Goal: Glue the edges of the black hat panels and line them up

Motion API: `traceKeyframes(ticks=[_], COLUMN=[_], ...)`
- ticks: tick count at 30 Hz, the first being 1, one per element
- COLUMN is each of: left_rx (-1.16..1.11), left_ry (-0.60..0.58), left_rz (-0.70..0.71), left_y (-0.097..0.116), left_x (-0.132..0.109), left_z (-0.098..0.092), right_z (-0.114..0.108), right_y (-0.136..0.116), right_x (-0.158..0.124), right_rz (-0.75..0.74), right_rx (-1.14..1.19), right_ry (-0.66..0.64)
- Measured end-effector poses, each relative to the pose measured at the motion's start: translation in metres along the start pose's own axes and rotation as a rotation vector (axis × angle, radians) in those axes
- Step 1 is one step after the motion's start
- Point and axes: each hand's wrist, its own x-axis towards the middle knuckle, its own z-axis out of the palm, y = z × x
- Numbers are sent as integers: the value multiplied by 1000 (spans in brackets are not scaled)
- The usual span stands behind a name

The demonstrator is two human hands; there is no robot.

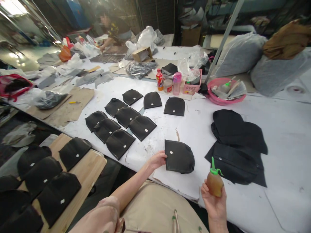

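Note:
My left hand (157, 160) pinches the left edge of a black fabric piece (181, 158) with one rounded end and a small white tag. That piece lies on or just above the white table near its front edge. In my right hand (213, 200) is a squeeze bottle (215, 183) of amber-brown liquid, with a green nozzle pointing up and its green cap hanging off. My fingers wrap round the bottle. Further off, similar black pieces (131, 116) lie overlapping in rows, each with a white tag. A pile of black fabric parts (239, 145) rests to the right.
More black pieces (43, 174) cover a wooden board (97, 161) at the lower left. A pink basin (227, 97), a pink bottle (177, 83), a red-capped drink bottle (159, 80) and a slanted metal pole (224, 38) stand toward the back. A person (114, 32) sits across the table.

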Motion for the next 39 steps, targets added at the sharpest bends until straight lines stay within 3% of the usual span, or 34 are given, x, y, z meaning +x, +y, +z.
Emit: traceKeyframes(ticks=[4, 9, 13, 17, 22, 30, 35, 39], left_rx=[0, 30, 3, -37, -101, -35, -97, -132], left_ry=[-11, 66, 167, 228, 231, 360, 423, 456], left_rz=[180, 403, 482, 420, 430, 441, 356, 301], left_y=[38, 90, 107, 97, 80, 78, 52, 35], left_x=[10, 43, 71, 90, 97, 116, 135, 140], left_z=[23, 48, 56, 47, 35, 28, 14, 7], right_z=[-3, 2, 11, 16, 17, 18, 19, 16], right_y=[0, 0, 1, 4, 3, 2, 1, 1], right_x=[2, 14, 22, 25, 25, 32, 34, 35], right_rz=[-31, -17, -11, -52, -21, 2, 2, -19], right_rx=[-30, -65, -139, -191, -139, -122, -122, -185], right_ry=[29, 71, 84, 133, 190, 216, 244, 173])
